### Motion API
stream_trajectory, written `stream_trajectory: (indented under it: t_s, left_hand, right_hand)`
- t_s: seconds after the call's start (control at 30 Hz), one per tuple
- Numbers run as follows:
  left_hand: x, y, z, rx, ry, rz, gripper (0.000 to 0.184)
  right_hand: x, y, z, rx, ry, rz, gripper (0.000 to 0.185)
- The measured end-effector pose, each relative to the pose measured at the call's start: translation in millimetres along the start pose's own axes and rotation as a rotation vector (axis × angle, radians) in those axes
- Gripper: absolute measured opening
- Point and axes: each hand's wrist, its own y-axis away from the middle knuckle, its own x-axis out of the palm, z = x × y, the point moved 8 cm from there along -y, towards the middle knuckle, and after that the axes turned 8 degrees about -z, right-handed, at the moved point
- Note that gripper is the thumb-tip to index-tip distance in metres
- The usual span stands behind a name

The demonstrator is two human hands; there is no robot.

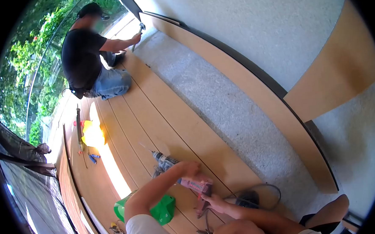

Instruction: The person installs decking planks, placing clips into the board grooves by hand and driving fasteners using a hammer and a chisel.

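A corded power drill [197, 186] with a dusty dark front and a reddish body lies across the brown deck boards. Its long thin bit [146, 147] points toward the far left. My left hand [191, 169] is closed over the middle of the drill, the fingers partly hidden. Lower down, my right hand [216, 203] grips the reddish handle. A grey cable [279, 193] loops near my right forearm. Beside my left forearm sits a bright green bag or container [163, 210], partly covered by the arm.
A co-worker [85, 59] kneels at the far end, holding a hammer [142, 27]. A yellow bag [93, 134], blue-handled pliers [93, 158] and a long dark tool [78, 122] lie on the left. A concrete strip [229, 110] runs between decking and an upright board [254, 96].
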Motion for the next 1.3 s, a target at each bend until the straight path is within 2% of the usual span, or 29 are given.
stream_trajectory:
  t_s: [0.03, 0.1, 0.2, 0.27, 0.3, 0.37, 0.43, 0.47, 0.5, 0.53, 0.57, 0.7, 0.77, 0.8, 0.87, 0.9, 0.93, 0.97, 1.0, 1.03, 1.07, 1.13, 1.23, 1.27, 1.3]
  left_hand:
    - [-5, 1, 4, -0.094, -0.001, 0.004, 0.058]
    - [-20, -4, 1, -0.174, -0.02, 0.004, 0.071]
    - [-35, -1, -20, -0.192, 0.018, 0.097, 0.07]
    - [-42, 12, -8, -0.396, -0.036, -0.088, 0.067]
    - [-33, 14, -10, -0.363, -0.035, -0.064, 0.067]
    - [-14, 18, 6, -0.469, -0.172, -0.015, 0.06]
    - [-31, 13, -1, -0.499, -0.134, 0.002, 0.049]
    - [-45, 7, -9, -0.482, -0.082, -0.059, 0.046]
    - [-50, 3, -17, -0.468, -0.129, -0.011, 0.045]
    - [-46, 6, -12, -0.462, -0.104, -0.116, 0.047]
    - [-39, 10, -5, -0.488, -0.085, -0.085, 0.049]
    - [-34, 18, -1, -0.574, -0.029, -0.063, 0.05]
    - [-44, 6, -10, -0.56, 0.02, -0.087, 0.051]
    - [-47, 5, -10, -0.579, 0.033, -0.054, 0.051]
    - [-53, -6, -6, -0.586, 0.031, -0.032, 0.05]
    - [-53, -7, -8, -0.581, -0.051, 0.029, 0.05]
    - [-55, -9, -14, -0.577, -0.131, 0.095, 0.049]
    - [-59, -16, -19, -0.575, -0.139, 0.098, 0.049]
    - [-62, -20, -21, -0.754, -0.125, 0.22, 0.048]
    - [-60, -20, -25, -0.935, -0.105, 0.338, 0.047]
    - [-58, -26, -31, -0.944, -0.111, 0.331, 0.047]
    - [-63, -52, -54, -0.756, -0.111, 0.031, 0.047]
    - [-27, -83, -94, -0.539, 0.033, -0.348, 0.045]
    - [-16, -95, -111, -0.484, 0.126, -0.439, 0.047]
    - [-12, -109, -132, -0.49, 0.1, -0.437, 0.047]
  right_hand:
    - [-3, -1, 1, -0.016, 0.017, -0.025, 0.037]
    - [-9, -2, 7, -0.054, 0.039, -0.058, 0.039]
    - [-12, -3, 2, -0.104, 0.093, -0.181, 0.033]
    - [-28, -21, -4, -0.249, 0.485, -0.283, 0.037]
    - [-31, -22, -3, -0.255, 0.454, -0.309, 0.037]
    - [-24, -19, 9, -0.257, 1.086, -0.293, 0.033]
    - [-19, -10, 13, -0.115, 0.82, -0.238, 0.034]
    - [-23, 2, 24, -0.185, 0.872, -0.264, 0.032]
    - [-26, 15, 36, -0.254, 0.927, -0.293, 0.03]
    - [-27, 30, 48, -0.322, 0.982, -0.327, 0.029]
    - [-27, 52, 74, -0.412, 1.121, -0.427, 0.028]
    - [-59, 140, 119, -0.473, 0.889, -0.495, 0.026]
    - [-87, 187, 121, -0.425, 0.954, -0.649, 0.025]
    - [-102, 204, 114, -0.468, 0.981, -0.67, 0.027]
    - [-157, 228, 93, -0.538, 1.127, -0.891, 0.029]
    - [-181, 240, 82, -0.55, 1.23, -1.087, 0.03]
    - [-184, 256, 89, -0.551, 1.222, -1.09, 0.03]
    - [-199, 276, 98, -0.415, 1.329, -1.236, 0.029]
    - [-207, 289, 104, -0.274, 1.429, -1.373, 0.029]
    - [-213, 290, 100, -0.285, 1.426, -1.372, 0.029]
    - [-222, 292, 95, -0.264, 1.431, -1.388, 0.029]
    - [-240, 289, 78, -0.261, 1.423, -1.395, 0.03]
    - [-246, 276, 67, -0.304, 1.416, -1.336, 0.03]
    - [-234, 274, 69, -0.313, 1.412, -1.204, 0.027]
    - [-221, 275, 72, -0.324, 1.412, -1.069, 0.025]
